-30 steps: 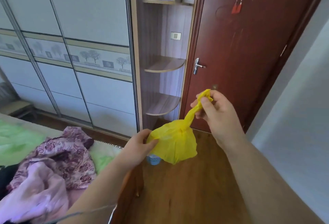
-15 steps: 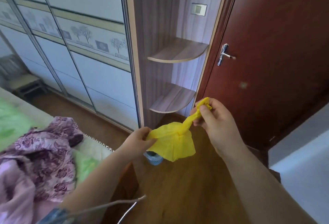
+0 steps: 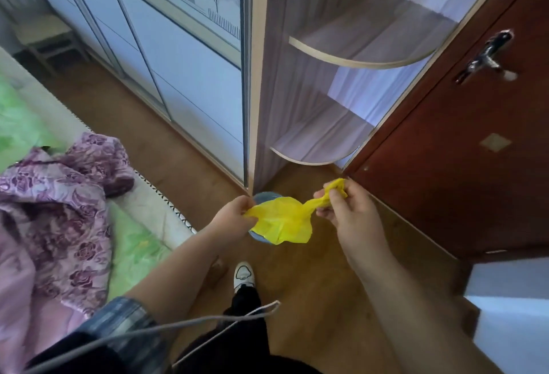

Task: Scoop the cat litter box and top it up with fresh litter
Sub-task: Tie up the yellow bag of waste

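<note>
Head view: a thin yellow plastic bag (image 3: 282,222) hangs in the air between the two hands, above the wooden floor (image 3: 320,299) near the foot of the corner shelf unit (image 3: 326,147). The plastic is bright, opaque and creased. Its wider part spreads out and sags in a loose, wrinkled flap at the lower middle, while the right end is twisted into a narrow rope.

The bag's long axis runs roughly left to right, rising a little towards the right. The twisted end points up and right, and a small crumpled tuft sticks out above the right hand (image 3: 347,213).

The left hand (image 3: 234,216) has its fingers curled in, pinching the bag's left edge. The right hand grips the twisted neck between thumb and curled fingers.

A blue round container (image 3: 267,195) stands on the floor directly behind the bag. Only an arc of its rim and a sliver of its lower edge show, so what it holds cannot be told. Whether anything is inside the bag cannot be told either — the plastic hides it.

A white shoe (image 3: 243,275) points towards the container. A bed (image 3: 139,251) with a purple flowered cloth (image 3: 59,201) fills the left side and is cut off at the edge. The door handle (image 3: 487,58) on the red-brown door (image 3: 445,165) is blurred.
</note>
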### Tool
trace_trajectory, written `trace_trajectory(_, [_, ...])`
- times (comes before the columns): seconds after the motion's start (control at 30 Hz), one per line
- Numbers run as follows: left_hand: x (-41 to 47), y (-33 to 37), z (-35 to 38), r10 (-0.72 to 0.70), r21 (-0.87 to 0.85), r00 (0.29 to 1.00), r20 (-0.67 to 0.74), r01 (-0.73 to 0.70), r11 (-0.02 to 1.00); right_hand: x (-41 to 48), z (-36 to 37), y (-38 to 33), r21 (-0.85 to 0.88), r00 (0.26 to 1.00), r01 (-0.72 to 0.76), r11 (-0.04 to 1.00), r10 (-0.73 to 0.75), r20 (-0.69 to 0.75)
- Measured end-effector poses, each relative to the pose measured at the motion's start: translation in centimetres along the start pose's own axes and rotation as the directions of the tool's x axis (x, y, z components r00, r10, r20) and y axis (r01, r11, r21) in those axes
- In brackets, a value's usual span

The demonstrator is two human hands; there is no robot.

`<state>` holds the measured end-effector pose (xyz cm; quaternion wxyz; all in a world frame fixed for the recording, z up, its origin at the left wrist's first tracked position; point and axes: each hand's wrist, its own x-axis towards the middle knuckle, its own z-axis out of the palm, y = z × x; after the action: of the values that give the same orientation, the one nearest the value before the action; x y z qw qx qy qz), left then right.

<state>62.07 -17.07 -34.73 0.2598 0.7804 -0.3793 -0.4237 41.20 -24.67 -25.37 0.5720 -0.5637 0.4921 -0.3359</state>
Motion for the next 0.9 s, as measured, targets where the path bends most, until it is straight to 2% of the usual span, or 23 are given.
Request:
trace_trajectory(0.3, [13.7,-2.3,-1.5,-0.016,0.126,0.982,0.188,-0.008,0.992,11.2,4.3,5.4,-0.120,0.956,-0.275,0.954,0.284,0.068])
trace_trajectory(0.43, [18.0,-4.3,-0.3,-0.154,0.041,0.976,0.155,0.149,0.988,15.6,6.3,9.8,-0.137,0.912,-0.382,0.914,0.396,0.101])
trace_trajectory(0.67, [25.2,-10.7,4.0,-0.270,0.041,0.951,0.148,0.267,0.963,24.3,10.0,23.4,-0.281,0.841,-0.451,0.847,0.509,0.185])
trace_trajectory(0.9, [32.2,-21.1,12.2,-0.343,0.050,0.934,0.097,0.339,0.939,30.9,13.1,41.0,-0.485,0.783,-0.421,0.766,0.577,0.231])
